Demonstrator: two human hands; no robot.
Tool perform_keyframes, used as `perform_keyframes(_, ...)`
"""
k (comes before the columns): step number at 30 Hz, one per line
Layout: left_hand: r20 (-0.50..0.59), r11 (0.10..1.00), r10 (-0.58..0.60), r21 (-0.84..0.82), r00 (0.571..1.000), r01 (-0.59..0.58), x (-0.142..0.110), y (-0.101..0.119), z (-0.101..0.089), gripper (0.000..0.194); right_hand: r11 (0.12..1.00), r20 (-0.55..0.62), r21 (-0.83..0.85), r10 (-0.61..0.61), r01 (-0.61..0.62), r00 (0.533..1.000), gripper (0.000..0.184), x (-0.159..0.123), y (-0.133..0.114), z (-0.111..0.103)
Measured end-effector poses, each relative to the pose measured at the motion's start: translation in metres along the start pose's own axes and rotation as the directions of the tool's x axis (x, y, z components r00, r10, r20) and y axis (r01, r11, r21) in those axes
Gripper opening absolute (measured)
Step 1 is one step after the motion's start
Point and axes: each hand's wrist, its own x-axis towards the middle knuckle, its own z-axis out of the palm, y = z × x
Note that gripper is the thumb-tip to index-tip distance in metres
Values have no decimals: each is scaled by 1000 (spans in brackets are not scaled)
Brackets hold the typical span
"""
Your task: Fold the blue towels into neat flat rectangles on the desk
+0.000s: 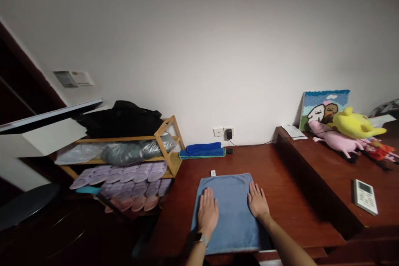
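Note:
A blue-grey towel (233, 212) lies spread out on the reddish-brown wooden table (289, 216), with a small white tag (213, 173) sticking out at its far edge. On the towel's left side rests my left hand (208, 212), flat, with a watch on the wrist. My right hand (258, 200) lies flat along the towel's right edge, its fingers stretched forward and slightly apart. Neither hand grips anything.
Folded blue cloths (202, 150) lie by the wall, near a plugged-in black adapter (229, 134). At left stands a wooden shoe rack (168, 145) with slippers and a black bag (124, 120). Plush toys (355, 122) and a white remote (365, 196) sit on the raised right surface.

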Motion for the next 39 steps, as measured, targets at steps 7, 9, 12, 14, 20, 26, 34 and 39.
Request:
perform_keyframes(7, 120, 930, 296, -263, 948, -257, 34, 137, 15, 58, 999, 7, -20, -33, 33, 999, 65, -1, 0, -6)
perform_keyframes(9, 134, 927, 296, -278, 946, -251, 36, 136, 22, 59, 999, 13, -34, -27, 28, 1000, 65, -1, 0, -6)
perform_keyframes(12, 142, 954, 228, -229, 963, -192, 35, 92, 25, 59, 999, 5, -36, -6, 6, 1000, 65, 1, 1, -4)
perform_keyframes(14, 151, 984, 109, -158, 982, -85, 34, 44, 22, 60, 1000, -3, -29, -1, 1, 1000, 65, 2, 2, -1)
perform_keyframes(20, 148, 992, -122, 1, 982, 123, 32, -62, 9, 63, 999, -2, -29, 13, -13, 1000, 65, 0, 1, 1)
perform_keyframes(26, 111, 994, -114, 8, 987, 113, 31, -64, 17, 63, 1000, -35, 3, 13, -13, 999, 64, 22, -3, -15)
perform_keyframes(34, 103, 994, -107, 43, 989, 103, 29, -68, 19, 63, 1000, -9, 27, -1, 2, 1000, 66, 57, -5, -10)
perform_keyframes(39, 46, 993, -117, 22, 992, 117, 32, -67, 16, 63, 1000, -18, 20, -6, 6, 1000, 66, 55, -6, -8)
